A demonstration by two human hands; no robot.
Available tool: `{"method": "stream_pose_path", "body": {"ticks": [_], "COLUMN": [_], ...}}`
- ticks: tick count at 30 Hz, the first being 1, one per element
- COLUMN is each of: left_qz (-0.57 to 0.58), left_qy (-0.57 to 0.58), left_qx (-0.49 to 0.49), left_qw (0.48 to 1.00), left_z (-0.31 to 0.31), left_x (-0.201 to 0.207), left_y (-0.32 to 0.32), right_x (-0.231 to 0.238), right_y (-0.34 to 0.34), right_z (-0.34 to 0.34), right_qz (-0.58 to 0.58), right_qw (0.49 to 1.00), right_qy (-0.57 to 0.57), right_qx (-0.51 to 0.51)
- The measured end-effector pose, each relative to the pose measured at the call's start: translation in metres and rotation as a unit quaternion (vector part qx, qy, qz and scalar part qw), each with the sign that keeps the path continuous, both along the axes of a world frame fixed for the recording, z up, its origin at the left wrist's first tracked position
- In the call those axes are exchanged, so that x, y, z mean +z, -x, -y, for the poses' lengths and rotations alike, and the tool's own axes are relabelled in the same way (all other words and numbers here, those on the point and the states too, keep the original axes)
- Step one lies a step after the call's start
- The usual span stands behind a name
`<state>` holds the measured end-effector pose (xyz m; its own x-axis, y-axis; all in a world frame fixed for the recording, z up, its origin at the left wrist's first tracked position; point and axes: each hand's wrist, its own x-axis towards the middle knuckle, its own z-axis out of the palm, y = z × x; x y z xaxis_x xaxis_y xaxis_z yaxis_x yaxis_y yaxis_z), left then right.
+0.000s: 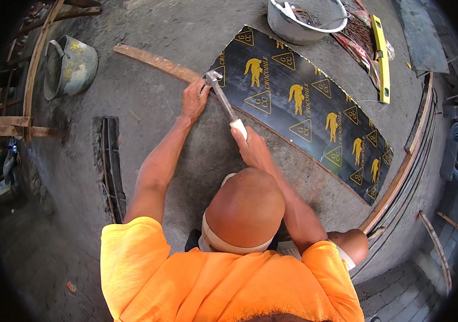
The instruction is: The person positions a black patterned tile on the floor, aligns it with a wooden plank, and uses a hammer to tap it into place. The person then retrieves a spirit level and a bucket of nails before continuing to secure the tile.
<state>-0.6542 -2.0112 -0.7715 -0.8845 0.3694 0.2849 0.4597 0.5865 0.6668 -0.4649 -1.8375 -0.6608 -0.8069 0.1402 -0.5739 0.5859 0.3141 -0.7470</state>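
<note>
Grey concrete floor [148, 99]: black board [310, 115] lying on it, wooden strip [156, 62] at its left corner, left hand [193, 101] on strip, grip unclear, right hand [252, 148] clamped round hammer [227, 104] there; joining looks underway, unfinished.

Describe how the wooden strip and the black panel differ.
Color: the wooden strip is plain brown, while the black panel is dark and glossy with yellow printing.
Width: the wooden strip is narrow; the black panel is broad.
Place: the wooden strip reaches out to the picture's left of the hammer, while the black panel spreads mostly to its right.
Shared: both have long edges and lie low over the gray floor.
</note>
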Motion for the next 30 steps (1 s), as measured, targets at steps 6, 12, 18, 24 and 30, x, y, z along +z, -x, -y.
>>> {"method": "stream_pose_path", "body": {"ticks": [6,12,18,24,30], "left_qz": [-0.005,0.000,-0.009,0.102,0.115], "left_qy": [-0.006,-0.023,-0.013,-0.044,0.129], "left_qx": [-0.006,-0.007,-0.024,0.018,-0.006], "left_qw": [1.000,1.000,1.000,0.994,0.985], "left_z": [0.001,0.000,0.001,0.016,-0.013], "left_x": [-0.004,-0.006,-0.005,0.011,0.002], "left_y": [-0.001,0.003,0.006,0.034,0.132], "right_x": [-0.006,-0.006,-0.027,-0.050,-0.052], "right_y": [0.002,-0.013,-0.041,-0.045,-0.045], "right_z": [-0.002,-0.008,0.003,0.010,0.012], "right_qz": [-0.002,0.001,0.029,0.029,0.041], "right_qw": [1.000,0.999,0.998,0.998,0.998], "right_qy": [-0.026,-0.032,-0.034,-0.045,-0.046], "right_qx": [0.004,-0.030,-0.046,-0.037,-0.027]}}
